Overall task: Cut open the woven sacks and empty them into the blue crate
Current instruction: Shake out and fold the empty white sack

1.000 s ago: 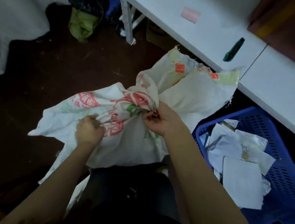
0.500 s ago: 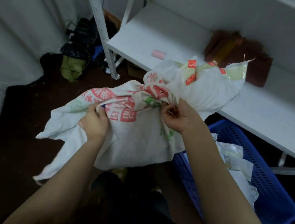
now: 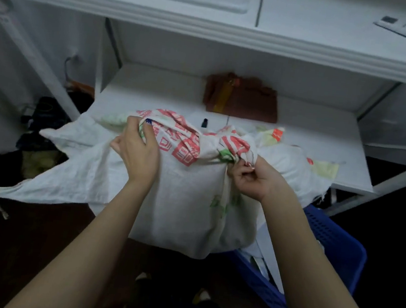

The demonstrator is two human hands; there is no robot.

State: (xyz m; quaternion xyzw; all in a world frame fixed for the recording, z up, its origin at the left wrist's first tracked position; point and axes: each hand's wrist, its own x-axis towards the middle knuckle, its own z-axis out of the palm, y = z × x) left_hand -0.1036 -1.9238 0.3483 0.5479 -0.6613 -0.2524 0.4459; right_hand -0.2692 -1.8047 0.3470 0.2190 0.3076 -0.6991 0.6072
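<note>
- Sack (image 3: 186,193), woven, white, with red and green print: held up in front of the white desk (image 3: 327,150). Its left flap trails out over the dark floor, its far folds lie on the desk edge, and its lower right corner hangs over the crate. The cloth looks slack and flat, so little seems to be left inside.
- Left hand (image 3: 135,154): fingers curled over a bunched fold at the red-printed top of the sack, gripping it.
- Small dark item (image 3: 204,122) on the desk just behind the sack: too small to name.
- Right hand (image 3: 253,179): fingers and thumb pinch a gathered neck of cloth beside the green print.
- Frayed edge (image 3: 321,194) at the far right of the sack: probably the cut mouth, though the opening itself is not visible.
- Blue crate (image 3: 334,248): on the floor at right, partly under the sack, with white packets (image 3: 260,261) showing inside.
- Step in hand, as judged: emptying, with the cutting apparently done on this sack.
- Next move calls for: lifting the gathered end higher than the frayed end, keeping that end above the crate, and shaking so that any remainder drops in rather than onto the floor.
</note>
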